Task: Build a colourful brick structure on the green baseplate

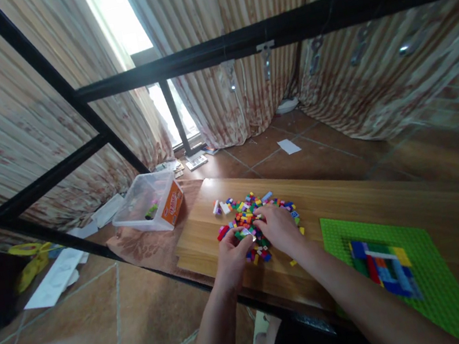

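A heap of small colourful toy bricks [245, 210] lies on the wooden board. At its near left side my left hand [229, 252] pinches a small pale, shiny brick [247, 233] between thumb and fingers; its exact shape is unclear. My right hand [280, 227] reaches into the right part of the heap, thumb and forefinger apart among the bricks. Its other fingers are partly hidden. To the right, a green baseplate [336, 230] carries a low, roughly rectangular build of blue, red, white and yellow bricks [386, 268].
A clear plastic box [134, 211] with an orange label and a few pieces inside stands left of the wooden board [196, 224]. A black metal frame [194, 66] runs across the view before striped curtains [220, 9]. Papers [56, 277] lie on the tiled floor.
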Tool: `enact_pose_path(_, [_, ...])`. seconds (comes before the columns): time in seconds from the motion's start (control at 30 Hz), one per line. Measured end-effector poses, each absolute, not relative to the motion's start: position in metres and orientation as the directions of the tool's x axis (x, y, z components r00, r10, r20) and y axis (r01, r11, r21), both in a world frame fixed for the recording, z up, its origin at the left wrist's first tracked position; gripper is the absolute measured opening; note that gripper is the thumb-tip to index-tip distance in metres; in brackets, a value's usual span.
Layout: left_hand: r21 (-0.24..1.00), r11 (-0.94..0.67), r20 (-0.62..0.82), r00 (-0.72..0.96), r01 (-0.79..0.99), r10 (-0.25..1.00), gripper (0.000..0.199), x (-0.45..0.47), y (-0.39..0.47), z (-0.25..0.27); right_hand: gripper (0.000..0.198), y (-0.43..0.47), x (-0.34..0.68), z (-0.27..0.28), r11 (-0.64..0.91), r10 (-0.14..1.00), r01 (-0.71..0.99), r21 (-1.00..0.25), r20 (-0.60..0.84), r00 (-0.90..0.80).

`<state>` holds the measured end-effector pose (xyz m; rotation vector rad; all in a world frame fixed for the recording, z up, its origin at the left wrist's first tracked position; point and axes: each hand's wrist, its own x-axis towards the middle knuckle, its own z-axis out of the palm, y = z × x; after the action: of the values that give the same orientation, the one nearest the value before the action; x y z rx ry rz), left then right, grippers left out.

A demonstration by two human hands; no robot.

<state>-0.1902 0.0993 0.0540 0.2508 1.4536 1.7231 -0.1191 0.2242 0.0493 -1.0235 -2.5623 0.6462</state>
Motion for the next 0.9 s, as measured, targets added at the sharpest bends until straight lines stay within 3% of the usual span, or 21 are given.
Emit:
enact_pose_path(0.17, [0.900,0.042,-0.332,-0.618,-0.434,0.713,0.038,-0.189,0.100,0.053,0.019,0.219,-0.106,0.055,0.619,0.705,0.465,-0.633,0.188,-0.684])
enact_pose_path(0.3, [0.880,0.019,-0.330,-0.582,-0.475,0.743,0.042,-0.186,0.099,0.059,0.032,0.207,-0.095,0.064,0.428,0.731,0.274,-0.861,0.151,-0.666])
enact_pose_path(0.4, [0.855,0.008,-0.327,-0.528,-0.518,0.783,0.044,-0.183,0.098,0.064,0.031,0.199,-0.091,0.065,0.289,0.688,0.119,-0.950,0.119,-0.716])
enact_pose_path(0.57, [0.846,0.041,-0.358,-0.508,-0.532,0.783,0.045,-0.184,0.095,0.069,0.029,0.194,-0.092,0.062,0.197,0.680,0.040,-0.980,0.107,-0.725])
enact_pose_path(0.9, [0.763,0.048,-0.398,-0.410,-0.645,0.821,0.039,-0.185,0.089,0.069,0.029,0.191,-0.093,0.049,0.174,0.702,0.020,-0.985,0.110,-0.704])
